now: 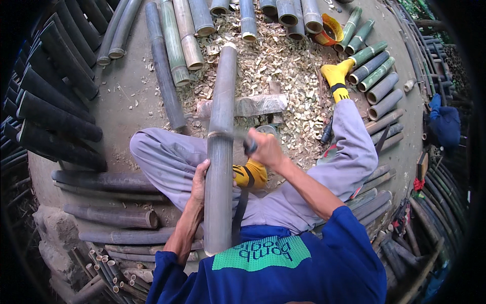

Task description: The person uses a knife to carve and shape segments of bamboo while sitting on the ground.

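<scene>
A thick grey-green bamboo pole (220,167) lies lengthwise across my lap, its far part resting over a wooden block (260,105). My left hand (199,183) is closed round the pole's left side, below its middle joint. In my right hand (267,149) is a tool with a dark handle (249,147), gripped in a fist just right of that joint. Its blade is smeared by motion, so its exact kind does not show. It appears close to the joint; whether it touches I cannot tell.
Pale wood chips (288,66) cover the ground ahead. Cut bamboo lengths (174,50) lie on several sides, with dark poles (61,116) stacked at left. An orange-yellow hard hat (331,31) sits far right of centre. My legs, in grey trousers (349,134), spread around the block.
</scene>
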### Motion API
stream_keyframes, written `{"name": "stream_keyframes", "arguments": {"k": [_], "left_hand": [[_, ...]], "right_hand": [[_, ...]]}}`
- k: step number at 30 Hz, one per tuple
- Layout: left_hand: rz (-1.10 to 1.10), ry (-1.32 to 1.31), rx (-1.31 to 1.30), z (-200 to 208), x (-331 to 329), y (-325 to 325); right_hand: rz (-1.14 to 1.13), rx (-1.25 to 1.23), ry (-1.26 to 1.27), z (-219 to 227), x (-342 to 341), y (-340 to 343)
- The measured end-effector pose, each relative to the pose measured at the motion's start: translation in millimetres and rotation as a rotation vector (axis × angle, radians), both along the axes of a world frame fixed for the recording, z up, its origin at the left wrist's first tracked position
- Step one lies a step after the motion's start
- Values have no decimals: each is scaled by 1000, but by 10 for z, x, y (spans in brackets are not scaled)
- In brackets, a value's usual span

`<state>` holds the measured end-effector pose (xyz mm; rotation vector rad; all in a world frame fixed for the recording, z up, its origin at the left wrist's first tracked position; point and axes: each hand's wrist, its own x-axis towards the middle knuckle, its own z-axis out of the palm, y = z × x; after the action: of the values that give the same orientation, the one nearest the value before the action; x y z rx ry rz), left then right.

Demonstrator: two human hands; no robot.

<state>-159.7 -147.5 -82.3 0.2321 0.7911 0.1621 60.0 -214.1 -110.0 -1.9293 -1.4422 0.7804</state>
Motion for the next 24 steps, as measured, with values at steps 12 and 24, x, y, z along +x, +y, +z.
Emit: {"name": "stream_keyframes", "arguments": {"k": [12,24], "left_hand": [[-80,27,-9,28,-12,37],[-26,-52,-31,43,81,4]], "right_hand": [[-70,-47,81,-82,132,77],[6,1,61,223,2,6]]}}
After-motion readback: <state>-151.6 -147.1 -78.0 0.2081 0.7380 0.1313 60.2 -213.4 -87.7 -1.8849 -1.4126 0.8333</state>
